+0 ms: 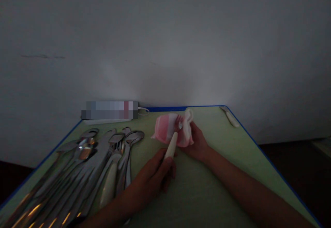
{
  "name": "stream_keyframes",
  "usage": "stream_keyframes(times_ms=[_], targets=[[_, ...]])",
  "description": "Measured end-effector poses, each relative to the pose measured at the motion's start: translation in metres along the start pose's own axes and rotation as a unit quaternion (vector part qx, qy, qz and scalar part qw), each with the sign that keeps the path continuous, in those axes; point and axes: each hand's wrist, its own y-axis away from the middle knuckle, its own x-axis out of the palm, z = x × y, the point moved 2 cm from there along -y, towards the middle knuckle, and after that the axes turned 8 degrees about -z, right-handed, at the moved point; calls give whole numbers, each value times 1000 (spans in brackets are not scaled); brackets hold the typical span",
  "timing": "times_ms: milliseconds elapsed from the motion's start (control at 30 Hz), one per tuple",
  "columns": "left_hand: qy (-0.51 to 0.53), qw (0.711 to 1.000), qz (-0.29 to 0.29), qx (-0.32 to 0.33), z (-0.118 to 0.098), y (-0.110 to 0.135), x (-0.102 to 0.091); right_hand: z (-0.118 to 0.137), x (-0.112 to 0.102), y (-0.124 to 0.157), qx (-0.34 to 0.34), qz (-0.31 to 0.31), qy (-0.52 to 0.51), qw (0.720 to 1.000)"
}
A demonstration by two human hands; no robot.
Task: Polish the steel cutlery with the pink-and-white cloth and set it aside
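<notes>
Near the middle of the table, my left hand (160, 172) is closed around the white handle of a fork (171, 148), its tines pointing away from me. A pink and white striped cloth (162, 127) lies behind and around the fork's head, which is against it. My right hand (198, 143) grips the cloth from its right side, with the fingers mostly hidden behind it. To the left of my left forearm lies a spread of metal spoons, forks and knives (95, 166), among them a white-handled fork (110, 178).
A white-handled piece of cutlery (230, 117) lies at the far right corner. At the back left stands a blurred-out box-like object (111, 110) with a white cable (143, 110). The pale green table (207, 190) has a blue edge and meets a grey wall (165, 41).
</notes>
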Motion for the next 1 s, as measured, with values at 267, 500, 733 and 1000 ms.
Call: stream_keyframes(times_ms=[267, 500, 733, 1000], targets=[[-104, 994, 25, 40, -8, 1, -1, -9, -1, 1, -20, -59, 29, 998], [-108, 993, 32, 36, -6, -1, -1, -14, -2, -3, -85, -120, 19, 989], [-123, 991, 44, 39, -9, 0, -2, -11, -1, -1, -81, -112, 21, 990], [-111, 991, 44, 57, -10, 3, -2, -9, 1, -5, 4, -114, -55, 992]])
